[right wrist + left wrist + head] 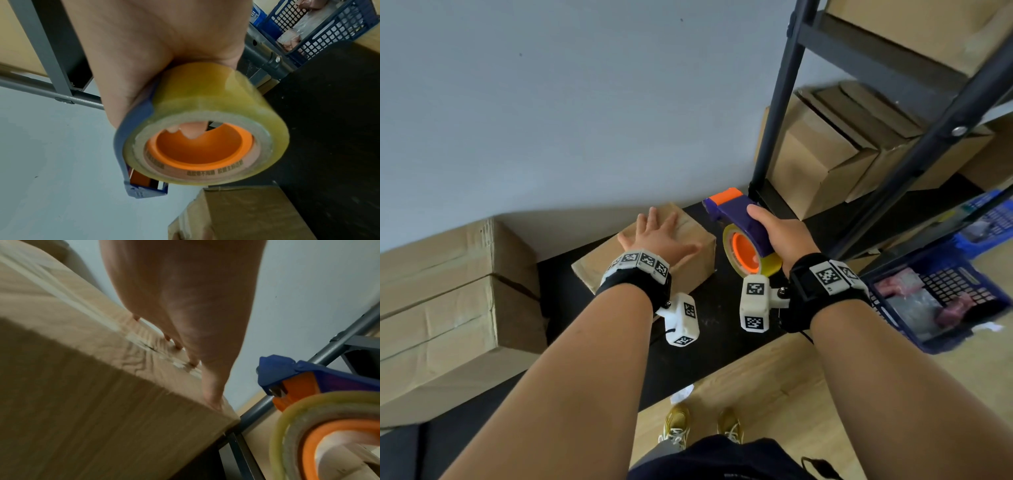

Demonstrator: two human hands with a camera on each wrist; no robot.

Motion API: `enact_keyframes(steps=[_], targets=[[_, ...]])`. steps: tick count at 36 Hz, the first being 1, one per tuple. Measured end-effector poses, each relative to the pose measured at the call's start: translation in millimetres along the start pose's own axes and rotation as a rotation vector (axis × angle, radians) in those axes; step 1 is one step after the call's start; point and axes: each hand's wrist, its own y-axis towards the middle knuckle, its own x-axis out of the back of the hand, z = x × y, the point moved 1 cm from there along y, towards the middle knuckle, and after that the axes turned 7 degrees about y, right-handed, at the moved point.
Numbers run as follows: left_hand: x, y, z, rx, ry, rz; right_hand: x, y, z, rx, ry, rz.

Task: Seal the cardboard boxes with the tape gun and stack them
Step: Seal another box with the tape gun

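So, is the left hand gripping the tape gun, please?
No, the left hand lies flat on the small box; the right hand holds the tape gun.

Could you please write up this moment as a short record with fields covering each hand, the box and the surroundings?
left hand: flat, fingers spread, pressing on top of the small cardboard box
right hand: grips the tape gun, held in the air beside the box
tape roll: clear, on an orange hub
box top: tape already along the seam
surface: black mat
nearby: large cardboard boxes at left, metal shelf and blue crate at right
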Motion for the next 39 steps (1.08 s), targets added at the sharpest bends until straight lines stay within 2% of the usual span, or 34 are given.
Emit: enact_keyframes(steps=[4,7,8,10,12,14,16,19,24,30,35,39], targets=[[1,0,-3,0.092,-0.016,-0.017,2,2,-1,-0.002,-0.01,0.032],[5,4,-8,0.087,0.008,-0.078,4,6,-3,0.0,-0.01,0.03],[8,7,-9,0.065,-0.032,-0.144,4,6,-4,0.002,-0.006,0.036],[20,10,-13,0.029,-0.292,-0.244,5,5,-4,0.006,-0.001,0.049],[29,12,-18,0.036,-0.666,-0.149,6,5,-3,0.009,0.008,0.064],[34,14,-22,0.087,-0.94,0.067,5,5,-2,0.018,0.016,0.071],[35,15,-23,0.106,-1.087,0.202,4,5,-1,0.03,0.016,0.083],[38,13,-26,0.097,-1.225,0.239,4,4,2,0.038,0.017,0.11],[42,7,-28,0.088,-1.266,0.244,6,0,3,0.046,0.024,0.153],[37,8,-23,0.111,-1.199,0.215,2,2,2,0.055,0.0,0.16],[47,10,-24,0.095,-0.9,0.158,-1,0,4,0.101,-0.073,0.161],[49,12,-26,0.051,-0.773,0.111,-3,-2,4,0.152,-0.15,0.142]])
